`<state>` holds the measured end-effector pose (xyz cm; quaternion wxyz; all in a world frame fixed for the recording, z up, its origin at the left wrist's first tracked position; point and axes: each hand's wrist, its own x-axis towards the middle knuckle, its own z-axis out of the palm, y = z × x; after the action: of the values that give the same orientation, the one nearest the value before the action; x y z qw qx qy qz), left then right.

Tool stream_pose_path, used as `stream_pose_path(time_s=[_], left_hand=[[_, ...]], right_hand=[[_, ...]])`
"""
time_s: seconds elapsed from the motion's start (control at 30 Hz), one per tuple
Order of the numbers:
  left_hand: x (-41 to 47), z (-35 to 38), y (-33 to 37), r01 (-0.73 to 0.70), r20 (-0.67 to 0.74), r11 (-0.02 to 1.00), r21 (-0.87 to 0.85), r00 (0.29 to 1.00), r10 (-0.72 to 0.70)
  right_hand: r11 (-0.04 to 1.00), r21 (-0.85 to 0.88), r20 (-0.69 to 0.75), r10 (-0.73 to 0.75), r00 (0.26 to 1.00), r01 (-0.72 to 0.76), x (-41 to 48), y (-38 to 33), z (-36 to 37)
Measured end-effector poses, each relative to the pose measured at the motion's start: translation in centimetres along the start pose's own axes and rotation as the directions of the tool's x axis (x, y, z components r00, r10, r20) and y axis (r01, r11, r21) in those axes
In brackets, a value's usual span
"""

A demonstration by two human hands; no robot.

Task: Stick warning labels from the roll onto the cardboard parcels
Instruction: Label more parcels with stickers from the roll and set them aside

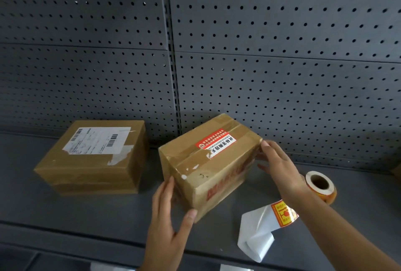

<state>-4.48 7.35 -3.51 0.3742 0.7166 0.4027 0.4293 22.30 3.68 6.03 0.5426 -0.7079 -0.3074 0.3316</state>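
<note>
A brown cardboard parcel (pixel 208 175) stands at the middle of the grey shelf, turned at an angle, with a red and white sticker (pixel 216 143) on its taped top. My left hand (pixel 167 216) presses its near left corner with straight fingers and the thumb on the front face. My right hand (pixel 280 166) touches its far right end, fingers straight. A second parcel (pixel 91 157) with a white shipping label lies to the left. The label roll (pixel 321 186) stands right of my right wrist; its white backing strip (pixel 258 233) with one yellow and red label (pixel 284 212) trails forward.
The grey metal shelf (pixel 65 216) has a front lip near the bottom of the view. A perforated grey back panel (pixel 282 53) rises behind the parcels. A corner of another brown thing (pixel 397 172) shows at the far right edge.
</note>
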Motion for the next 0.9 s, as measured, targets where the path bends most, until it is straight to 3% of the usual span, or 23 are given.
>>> stream_pose_path(time_s=[0.17, 0.47, 0.67, 0.83, 0.9], left_hand=[[2.4, -0.4, 0.5, 0.028, 0.097, 0.999, -0.026, 0.995, -0.025], [5.8, 0.0, 0.3, 0.105, 0.206, 0.994, -0.013, 0.974, -0.100], [6.0, 0.5, 1.3, 0.066, 0.203, 0.998, -0.016, 0.977, -0.062], [6.7, -0.5, 4.3, 0.085, 0.075, 0.996, -0.001, 0.994, -0.085], [7.5, -1.1, 5.5, 0.126, 0.098, 0.991, 0.042, 0.987, -0.130]], right_hand=[[0.999, 0.005, -0.016, -0.034, 0.999, 0.034, -3.7, 1.2, -1.2], [0.980, -0.181, 0.000, -0.088, 0.996, 0.087, -6.5, 2.1, -3.4], [0.988, -0.124, 0.141, -0.080, 0.987, 0.097, -5.7, 2.0, -3.8], [0.977, -0.183, 0.034, -0.102, 0.994, 0.106, -5.6, 0.8, -4.6], [0.977, -0.198, -0.010, -0.089, 0.996, 0.085, -5.4, 0.3, -5.1]])
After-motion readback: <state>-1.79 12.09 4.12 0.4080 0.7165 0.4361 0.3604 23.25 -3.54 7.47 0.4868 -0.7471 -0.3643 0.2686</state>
